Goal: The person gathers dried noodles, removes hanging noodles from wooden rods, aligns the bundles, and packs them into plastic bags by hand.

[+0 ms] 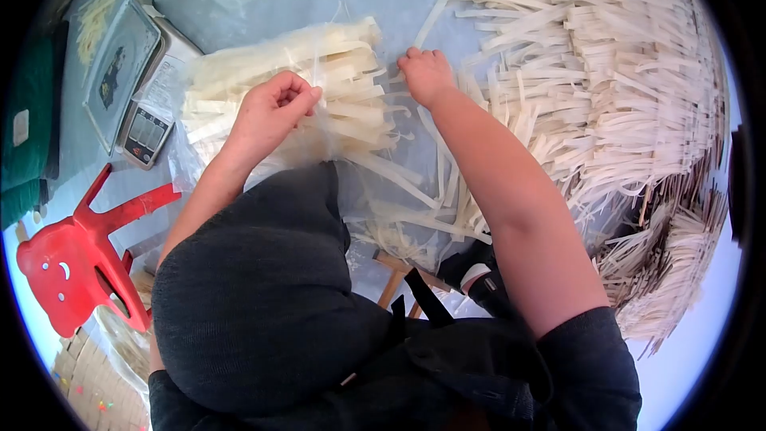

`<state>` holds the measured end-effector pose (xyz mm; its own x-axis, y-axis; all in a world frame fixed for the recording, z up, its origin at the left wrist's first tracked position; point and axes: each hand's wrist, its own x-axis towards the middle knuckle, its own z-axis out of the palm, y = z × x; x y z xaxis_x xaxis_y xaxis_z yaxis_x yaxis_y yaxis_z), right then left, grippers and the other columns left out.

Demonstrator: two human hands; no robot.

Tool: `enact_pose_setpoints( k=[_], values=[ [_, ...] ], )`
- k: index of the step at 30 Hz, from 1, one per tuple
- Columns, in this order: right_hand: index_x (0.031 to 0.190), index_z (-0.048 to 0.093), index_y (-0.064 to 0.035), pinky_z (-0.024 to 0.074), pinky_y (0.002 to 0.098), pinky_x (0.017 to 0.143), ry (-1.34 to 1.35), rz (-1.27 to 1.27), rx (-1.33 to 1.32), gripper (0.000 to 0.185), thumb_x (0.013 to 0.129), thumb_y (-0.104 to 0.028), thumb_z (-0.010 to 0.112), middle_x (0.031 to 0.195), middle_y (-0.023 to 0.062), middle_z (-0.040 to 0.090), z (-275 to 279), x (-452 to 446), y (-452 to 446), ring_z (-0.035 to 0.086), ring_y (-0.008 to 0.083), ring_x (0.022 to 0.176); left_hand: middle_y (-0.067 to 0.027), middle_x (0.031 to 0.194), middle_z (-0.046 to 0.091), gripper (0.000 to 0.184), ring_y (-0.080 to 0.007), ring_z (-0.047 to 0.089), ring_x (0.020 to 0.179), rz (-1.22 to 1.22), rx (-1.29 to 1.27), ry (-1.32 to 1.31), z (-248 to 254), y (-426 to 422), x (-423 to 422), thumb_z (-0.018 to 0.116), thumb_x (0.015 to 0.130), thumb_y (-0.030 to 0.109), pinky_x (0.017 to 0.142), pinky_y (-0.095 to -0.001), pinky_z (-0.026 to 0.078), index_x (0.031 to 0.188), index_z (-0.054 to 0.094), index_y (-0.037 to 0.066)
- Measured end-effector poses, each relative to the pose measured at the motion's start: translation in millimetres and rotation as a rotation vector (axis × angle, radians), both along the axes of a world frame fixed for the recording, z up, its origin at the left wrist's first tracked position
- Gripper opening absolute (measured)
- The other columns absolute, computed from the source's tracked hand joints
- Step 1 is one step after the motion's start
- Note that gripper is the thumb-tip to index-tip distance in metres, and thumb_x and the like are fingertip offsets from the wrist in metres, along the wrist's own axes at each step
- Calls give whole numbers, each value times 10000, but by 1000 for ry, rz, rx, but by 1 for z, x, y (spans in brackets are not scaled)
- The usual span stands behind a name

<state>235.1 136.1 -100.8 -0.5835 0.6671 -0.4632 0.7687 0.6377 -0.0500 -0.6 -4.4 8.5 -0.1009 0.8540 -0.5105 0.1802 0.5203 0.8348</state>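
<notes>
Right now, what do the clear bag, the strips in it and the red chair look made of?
Clear bag: likely thin, glossy plastic film; see-through and creased.
Strips: dry-looking, matte; pale, flat, some bent, but plant fibre or dried food sheet, can't tell.
Red chair: probably moulded plastic, smooth; uniform colour, rounded edges, cut-out face.

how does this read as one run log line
left hand: curled, over bagged strips | right hand: between bagged strips and strip pile | holds: unclear | scale: beside bagged strips
</notes>
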Motion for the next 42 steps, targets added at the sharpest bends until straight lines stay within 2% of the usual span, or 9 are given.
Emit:
enact_pose_setpoints(
  k=[4, 6, 12, 16, 22, 24, 30, 33, 42],
  values=[
    [1064, 650, -152, 409, 440, 952, 91, 156, 42, 279, 808, -77, 566, 1058, 60, 603, -3, 28, 4, 584, 261, 1023, 12, 725, 604, 182, -54, 538, 665, 46, 5, 28, 1, -2, 0, 632, 916, 203, 603, -216, 443, 845, 601, 38],
    [1033, 656, -157, 416, 425, 916, 611, 263, 372, 261, 800, -84, 564, 954, 67, 599, 5, 42, 8, 592, 254, 963, 28, 720, 599, 184, -37, 504, 623, 62, 21, 27, -3, -3, -3, 631, 918, 231, 561, -198, 407, 856, 605, 60],
    [1025, 633, -112, 390, 422, 1001, 74, 176, 215, 218, 810, -132, 607, 907, 91, 603, 74, 98, -34, 603, 257, 911, 38, 724, 604, 198, -24, 475, 575, 29, 33, 129, 9, -5, 1, 618, 929, 260, 515, -183, 379, 866, 602, 74],
    [1193, 604, -98, 431, 423, 970, 443, -60, -232, 392, 867, -311, 644, 1134, 142, 620, 77, 86, -117, 591, 339, 1033, -5, 735, 621, 181, -61, 549, 639, 96, -15, 17, 16, -3, 7, 619, 920, 207, 562, -213, 438, 876, 596, 34],
    [1205, 594, -78, 496, 440, 791, 467, -397, -739, 432, 864, -337, 647, 934, 181, 678, 50, 52, -148, 636, 363, 884, -1, 756, 627, 172, -43, 505, 599, 65, -49, -161, 33, -10, 6, 605, 938, 217, 563, -203, 429, 879, 589, 56],
    [1165, 622, -48, 474, 314, 641, 548, -397, -752, 356, 903, -288, 627, 726, 92, 631, 47, 40, -130, 565, 219, 634, 2, 762, 627, 175, -41, 499, 604, 44, -71, -176, 44, -12, 12, 605, 939, 222, 571, -201, 431, 881, 591, 58],
    [1121, 653, -42, 505, 311, 674, 769, -836, -1184, 371, 859, -302, 692, 783, 77, 657, 41, 0, -139, 600, 156, 704, 12, 771, 627, 192, -34, 495, 624, 59, -63, -195, 41, 0, 16, 609, 938, 245, 592, -197, 435, 887, 602, 60],
    [1148, 645, -75, 524, 376, 737, 636, -414, -724, 445, 809, -356, 709, 903, 162, 696, 42, 33, -138, 671, 293, 828, 12, 772, 628, 196, -32, 494, 624, 89, -75, -167, 36, -3, 11, 614, 935, 251, 589, -194, 435, 888, 607, 60],
    [1008, 684, -33, 520, 378, 712, 575, -632, -629, 322, 813, -289, 705, 804, 159, 674, 44, 4, -163, 663, 288, 760, -1, 780, 649, 177, -27, 470, 566, 18, -115, -227, 41, -6, 21, 635, 921, 229, 517, -193, 408, 890, 612, 56]
  ],
)
